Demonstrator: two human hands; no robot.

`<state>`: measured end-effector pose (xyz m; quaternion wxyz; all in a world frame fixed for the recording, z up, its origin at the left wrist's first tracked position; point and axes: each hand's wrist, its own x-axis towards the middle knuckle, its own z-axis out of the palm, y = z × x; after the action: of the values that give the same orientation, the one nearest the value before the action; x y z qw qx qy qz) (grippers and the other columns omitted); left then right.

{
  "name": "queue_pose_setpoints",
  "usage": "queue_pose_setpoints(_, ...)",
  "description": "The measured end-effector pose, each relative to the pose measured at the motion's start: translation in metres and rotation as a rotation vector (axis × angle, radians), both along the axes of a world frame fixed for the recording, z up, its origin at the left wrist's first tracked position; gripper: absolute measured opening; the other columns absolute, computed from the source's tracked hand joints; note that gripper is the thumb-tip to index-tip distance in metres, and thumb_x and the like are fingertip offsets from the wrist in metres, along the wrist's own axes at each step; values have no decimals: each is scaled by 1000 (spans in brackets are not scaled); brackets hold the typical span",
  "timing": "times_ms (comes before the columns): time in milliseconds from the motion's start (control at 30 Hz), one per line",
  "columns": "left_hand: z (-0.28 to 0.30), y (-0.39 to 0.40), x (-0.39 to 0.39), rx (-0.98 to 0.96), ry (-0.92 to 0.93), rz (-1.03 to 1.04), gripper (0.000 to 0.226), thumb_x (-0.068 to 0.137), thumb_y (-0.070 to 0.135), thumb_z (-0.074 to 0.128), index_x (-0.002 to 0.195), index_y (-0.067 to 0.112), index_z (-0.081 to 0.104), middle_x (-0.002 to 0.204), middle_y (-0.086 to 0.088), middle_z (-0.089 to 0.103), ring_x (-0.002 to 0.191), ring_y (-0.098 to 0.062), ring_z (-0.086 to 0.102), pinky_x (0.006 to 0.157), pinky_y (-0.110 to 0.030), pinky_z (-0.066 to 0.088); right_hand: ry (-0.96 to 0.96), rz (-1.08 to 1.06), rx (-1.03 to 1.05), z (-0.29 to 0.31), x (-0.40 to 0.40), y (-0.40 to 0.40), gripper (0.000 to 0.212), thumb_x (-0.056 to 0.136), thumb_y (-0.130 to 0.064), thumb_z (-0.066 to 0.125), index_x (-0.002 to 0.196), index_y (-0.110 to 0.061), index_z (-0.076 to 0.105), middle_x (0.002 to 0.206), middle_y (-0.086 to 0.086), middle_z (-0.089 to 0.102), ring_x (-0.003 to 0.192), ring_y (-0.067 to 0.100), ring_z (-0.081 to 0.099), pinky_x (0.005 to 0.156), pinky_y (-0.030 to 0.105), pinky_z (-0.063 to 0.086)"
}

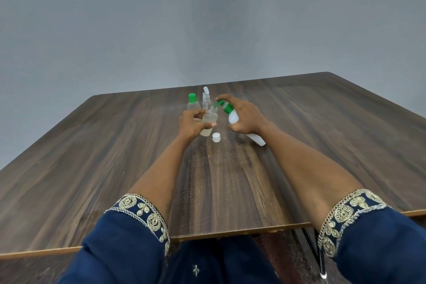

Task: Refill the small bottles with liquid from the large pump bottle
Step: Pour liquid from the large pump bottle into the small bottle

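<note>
— Sleeves (129,244) first, right by you: dark blue, with gold stitching on the cuffs. Your two bare arms reach out from them over the wooden table (92,168).

— What comes next, going toward the small open bottle?

— A white cap (216,137) lies on the table just on your side of that bottle, a little to its right. It touches nothing.

— And the small open bottle itself?

— Your left hand (192,123) holds the small open bottle (208,123), with your fingers and thumb curled round it. It has no cap on, it leans a little, and some pale liquid sits inside.

— Where is the big one?

— Your right hand (245,117) grips the large pump bottle (237,122), just to the right of the small open bottle. It is white with a green pump top (224,106). You have it tipped over, so the green spout points at the mouth of the small open bottle. Your fingertip rests on top of the pump.

— Anything behind?

— Yes. Just past the small open bottle stand two more. One clear bottle has a green cap (192,102), to the left. One clear spray bottle (206,99) stands beside it. Past the table is a plain grey wall (207,18).
</note>
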<state>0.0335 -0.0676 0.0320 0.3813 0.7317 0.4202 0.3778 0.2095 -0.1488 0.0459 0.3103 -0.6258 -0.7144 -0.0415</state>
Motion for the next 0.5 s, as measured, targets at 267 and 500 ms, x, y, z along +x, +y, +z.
queue_pose_setpoints(267,-3,-3,-2,30,8,9,54,60,19,86,110,8,67,104,-9,68,96,-23,63,88,-38,52,-20,11,-7,1,-2,-2,77,61,-25,56,137,-28,44,103,3,64,73,20,51,63,32,46)
queue_pose_setpoints(500,-1,-5,3,31,11,-1,57,60,16,86,112,5,66,104,-10,68,95,-23,63,88,-39,53,-7,-39,6,0,-3,-2,69,61,-28,54,129,-26,49,106,3,64,82,25,55,66,31,43)
